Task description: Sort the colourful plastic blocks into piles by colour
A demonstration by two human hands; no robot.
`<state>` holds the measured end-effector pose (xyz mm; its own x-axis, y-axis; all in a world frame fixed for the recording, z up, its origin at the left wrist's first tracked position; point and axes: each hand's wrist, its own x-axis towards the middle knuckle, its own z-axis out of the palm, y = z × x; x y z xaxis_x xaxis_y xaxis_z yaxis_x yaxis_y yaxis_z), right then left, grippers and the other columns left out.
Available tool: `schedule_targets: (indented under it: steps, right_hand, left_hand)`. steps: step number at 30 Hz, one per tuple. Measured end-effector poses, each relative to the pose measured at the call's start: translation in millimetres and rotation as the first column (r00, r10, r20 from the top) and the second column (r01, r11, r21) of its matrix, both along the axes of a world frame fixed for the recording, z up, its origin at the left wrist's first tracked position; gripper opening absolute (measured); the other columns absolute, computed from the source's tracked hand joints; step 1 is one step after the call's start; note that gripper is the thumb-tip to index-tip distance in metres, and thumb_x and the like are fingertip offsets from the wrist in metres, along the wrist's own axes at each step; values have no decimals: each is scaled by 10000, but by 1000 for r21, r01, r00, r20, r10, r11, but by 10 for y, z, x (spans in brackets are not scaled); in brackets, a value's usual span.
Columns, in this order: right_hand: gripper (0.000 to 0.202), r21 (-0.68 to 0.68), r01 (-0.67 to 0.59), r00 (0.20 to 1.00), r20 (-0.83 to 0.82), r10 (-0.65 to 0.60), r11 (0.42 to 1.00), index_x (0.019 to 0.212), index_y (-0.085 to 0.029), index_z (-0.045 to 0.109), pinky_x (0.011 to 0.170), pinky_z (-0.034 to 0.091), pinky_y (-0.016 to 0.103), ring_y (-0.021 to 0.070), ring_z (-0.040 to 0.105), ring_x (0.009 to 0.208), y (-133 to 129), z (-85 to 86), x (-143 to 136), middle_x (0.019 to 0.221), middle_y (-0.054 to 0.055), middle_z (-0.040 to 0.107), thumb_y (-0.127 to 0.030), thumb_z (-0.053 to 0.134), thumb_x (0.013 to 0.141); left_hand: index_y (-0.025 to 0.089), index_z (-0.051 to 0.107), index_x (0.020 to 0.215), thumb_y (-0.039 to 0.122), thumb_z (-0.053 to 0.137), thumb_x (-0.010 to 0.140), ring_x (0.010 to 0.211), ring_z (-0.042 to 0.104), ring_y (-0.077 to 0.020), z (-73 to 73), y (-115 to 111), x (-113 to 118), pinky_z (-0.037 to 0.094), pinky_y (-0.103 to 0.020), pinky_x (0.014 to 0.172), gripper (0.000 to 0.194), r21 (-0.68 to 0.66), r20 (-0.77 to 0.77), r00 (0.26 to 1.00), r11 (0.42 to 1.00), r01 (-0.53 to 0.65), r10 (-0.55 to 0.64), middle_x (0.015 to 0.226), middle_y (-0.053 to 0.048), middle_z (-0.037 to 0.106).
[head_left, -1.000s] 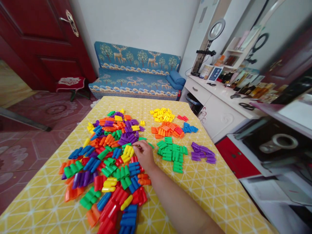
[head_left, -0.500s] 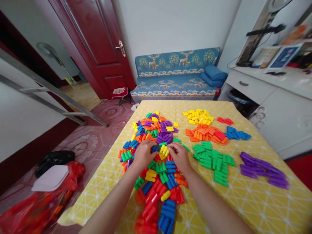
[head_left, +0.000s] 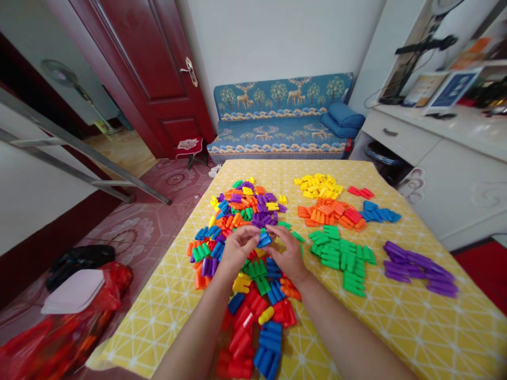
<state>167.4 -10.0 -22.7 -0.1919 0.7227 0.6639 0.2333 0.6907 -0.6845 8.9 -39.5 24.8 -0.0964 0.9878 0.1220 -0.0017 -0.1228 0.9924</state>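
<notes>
A small blue plastic building block [head_left: 264, 240] is raised just above the mixed pile, between my two hands. My left hand [head_left: 238, 247] pinches its left side with thumb and fingers. From the right, my right hand [head_left: 292, 254] closes thumb and fingertips on the same block. Below the hands lies a mixed heap of blocks in several colours, with green blocks [head_left: 256, 270], red blocks [head_left: 242, 330] and blue blocks [head_left: 270, 345] toward me. Purple blocks [head_left: 264, 217] lie just beyond my fingers. Part of the heap is hidden by my hands and forearms.
Single-colour groups lie on the right of the yellow tablecloth [head_left: 340, 338]: yellow blocks [head_left: 319, 186], orange blocks [head_left: 328, 212], red blocks [head_left: 360, 192], blue blocks [head_left: 379, 212], green blocks [head_left: 343, 256] and purple blocks [head_left: 420, 269]. A patterned sofa [head_left: 277, 132] stands beyond the table.
The hands have drawn closer together and the blue block is now lifted between them. The yellow block that showed between the fingers is mostly hidden. The camera view has shifted slightly.
</notes>
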Motion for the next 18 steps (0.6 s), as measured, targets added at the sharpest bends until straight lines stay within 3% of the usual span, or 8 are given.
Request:
schedule_targets:
  steps: [3, 8, 14, 18]
  right_hand:
    - [470, 62, 20, 1000, 5, -20, 998, 1266, -298, 556, 904, 510, 354, 196, 613, 1032, -42, 35, 8, 1135, 41, 649, -211, 678, 819]
    - [402, 112, 26, 997, 73, -35, 993, 1232, -285, 578, 906, 513, 371, 199, 611, 1026, -54, 75, 13, 1090, 50, 653, -232, 655, 841]
    - [285, 63, 97, 970, 218, -109, 993, 1091, -246, 643, 863, 503, 383, 218, 606, 989, -42, 76, -7, 1036, 53, 659, -234, 683, 809]
    - [249, 39, 202, 962, 180, -205, 979, 1032, -239, 656, 847, 499, 373, 217, 616, 947, 70, 173, 179, 993, 50, 669, -308, 701, 796]
  left_hand:
    - [144, 671, 835, 350, 777, 673, 714, 670, -157, -53, 16, 69, 532, -262, 687, 283, -16, 101, 994, 999, 34, -32, 791, -38, 714]
    - [148, 671, 823, 301, 779, 675, 702, 655, -135, -201, 38, 95, 529, -233, 673, 239, 28, 121, 993, 999, -15, 11, 770, -22, 705]
    - [163, 685, 908, 320, 696, 775, 765, 654, -158, -326, 5, 55, 527, -249, 704, 207, 87, -110, 991, 994, -67, 76, 832, -36, 703]
    - [173, 683, 978, 349, 618, 840, 830, 665, -185, -325, -6, 33, 525, -275, 734, 233, 76, -199, 976, 995, -71, 85, 909, -55, 716]
